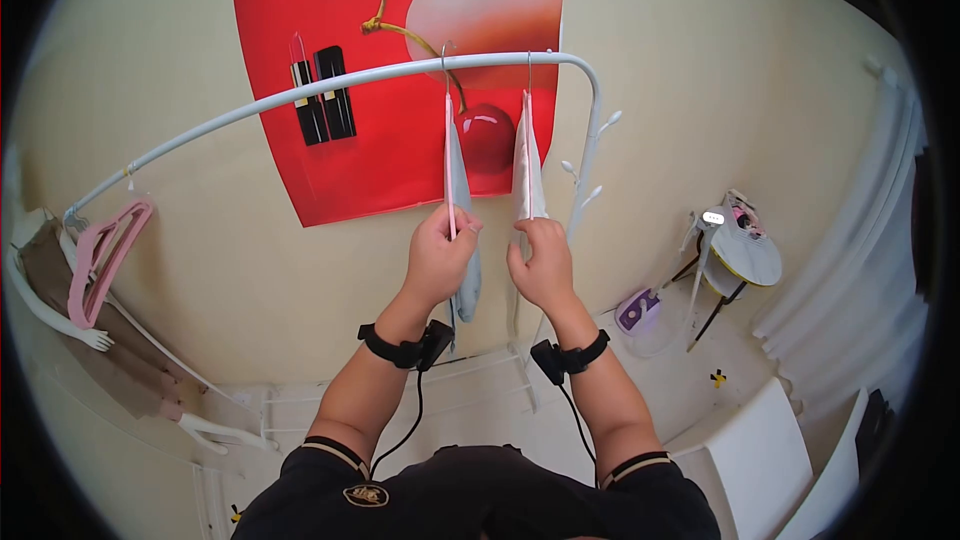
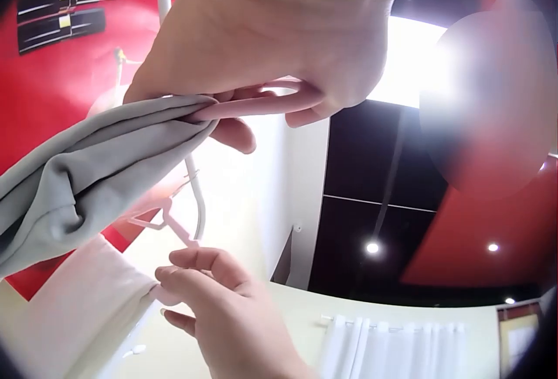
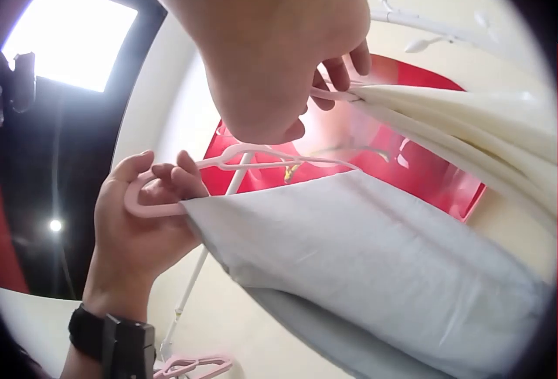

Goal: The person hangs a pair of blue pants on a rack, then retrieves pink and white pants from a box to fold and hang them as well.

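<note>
Two pink hangers hang by their hooks near the right end of a white clothes rack (image 1: 340, 80). Over the left one drapes a grey-blue garment (image 3: 375, 257); the other carries a cream-white garment (image 1: 520, 175). My left hand (image 1: 440, 260) grips the near end of the left pink hanger (image 3: 157, 209), its fingers curled round the bar. Beside it, my right hand (image 1: 543, 265) pinches the near end of the right hanger (image 3: 327, 95) between thumb and fingers. Both hands are at about the same height, a short gap apart.
Several pink hangers (image 1: 108, 260) hang at the rack's left end, by a mannequin (image 1: 60, 290) in brown clothing. A red poster (image 1: 300, 180) covers the wall behind. To the right stand a purple-and-white garment steamer (image 1: 637, 310), a small round table (image 1: 750, 255) and a white chair (image 1: 760, 450).
</note>
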The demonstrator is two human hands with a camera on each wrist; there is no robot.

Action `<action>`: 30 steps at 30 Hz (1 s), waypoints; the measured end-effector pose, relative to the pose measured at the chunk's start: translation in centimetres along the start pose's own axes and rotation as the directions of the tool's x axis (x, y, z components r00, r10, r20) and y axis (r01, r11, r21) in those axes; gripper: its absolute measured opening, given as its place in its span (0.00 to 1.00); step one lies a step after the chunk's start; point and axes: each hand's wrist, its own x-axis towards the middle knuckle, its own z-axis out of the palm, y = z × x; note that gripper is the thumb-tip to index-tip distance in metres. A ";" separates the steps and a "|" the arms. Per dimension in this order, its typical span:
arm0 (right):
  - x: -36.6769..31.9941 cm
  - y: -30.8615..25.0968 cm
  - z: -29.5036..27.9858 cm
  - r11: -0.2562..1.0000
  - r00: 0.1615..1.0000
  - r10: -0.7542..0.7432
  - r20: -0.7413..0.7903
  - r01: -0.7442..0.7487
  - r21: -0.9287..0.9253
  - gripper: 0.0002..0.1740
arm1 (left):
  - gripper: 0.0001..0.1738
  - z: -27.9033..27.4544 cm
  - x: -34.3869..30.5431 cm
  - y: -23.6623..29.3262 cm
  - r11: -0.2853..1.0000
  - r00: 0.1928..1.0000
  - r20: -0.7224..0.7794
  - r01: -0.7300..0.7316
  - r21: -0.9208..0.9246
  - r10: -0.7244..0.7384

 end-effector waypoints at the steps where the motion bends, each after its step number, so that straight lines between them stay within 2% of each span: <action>1: 0.0 0.1 -0.2 1.000 1.000 0.008 0.022 -0.009 0.029 0.14 | 0.04 0.5 0.8 -0.4 1.000 1.000 0.002 0.000 -0.009 0.000; 4: 0.2 0.2 -0.9 0.997 0.998 0.029 0.060 -0.033 0.063 0.14 | 0.05 1.9 2.9 -2.0 0.997 0.999 -0.032 -0.026 0.069 0.028; 6: 0.3 0.4 -1.1 0.996 0.997 0.040 0.069 -0.045 0.072 0.14 | 0.07 2.8 3.8 -3.3 0.961 0.999 -0.039 0.023 0.274 -0.013; 12: -0.3 1.4 -1.7 0.989 0.996 0.063 0.063 -0.070 0.131 0.15 | 0.08 4.8 3.1 -4.3 0.986 1.000 0.013 -0.020 0.163 0.018; 14: -0.1 1.7 -1.7 0.991 1.000 0.009 0.011 -0.010 0.132 0.14 | 0.08 4.9 3.1 -4.2 0.985 1.000 0.018 0.004 0.174 -0.007; 16: -0.1 1.9 -1.9 0.991 1.000 0.011 0.011 -0.012 0.131 0.14 | 0.08 5.1 3.0 -4.3 0.982 0.999 0.023 0.023 0.188 -0.028; 18: -0.3 2.0 -2.1 0.991 1.000 0.010 0.014 -0.011 0.130 0.15 | 0.10 5.5 2.9 -4.9 0.981 0.998 0.021 -0.057 0.188 0.054; 24: -0.5 1.9 -2.5 0.988 0.999 0.019 0.047 -0.026 0.149 0.17 | 0.14 5.8 3.0 -5.9 0.983 0.995 0.061 -0.084 0.166 0.074; 25: -0.7 2.0 -2.6 0.988 0.999 0.021 0.041 -0.027 0.150 0.17 | 0.14 5.8 2.8 -5.7 0.982 0.995 0.059 -0.085 0.170 0.076; 27: -0.8 2.2 -2.8 0.988 0.999 0.025 0.035 -0.030 0.153 0.17 | 0.18 5.8 2.0 -5.2 0.928 0.985 0.016 -0.167 0.333 0.171; 30: -1.4 2.4 -3.0 0.985 0.998 0.043 0.035 -0.048 0.165 0.18 | 0.21 6.1 1.0 -5.4 0.914 0.974 -0.002 -0.213 0.344 0.228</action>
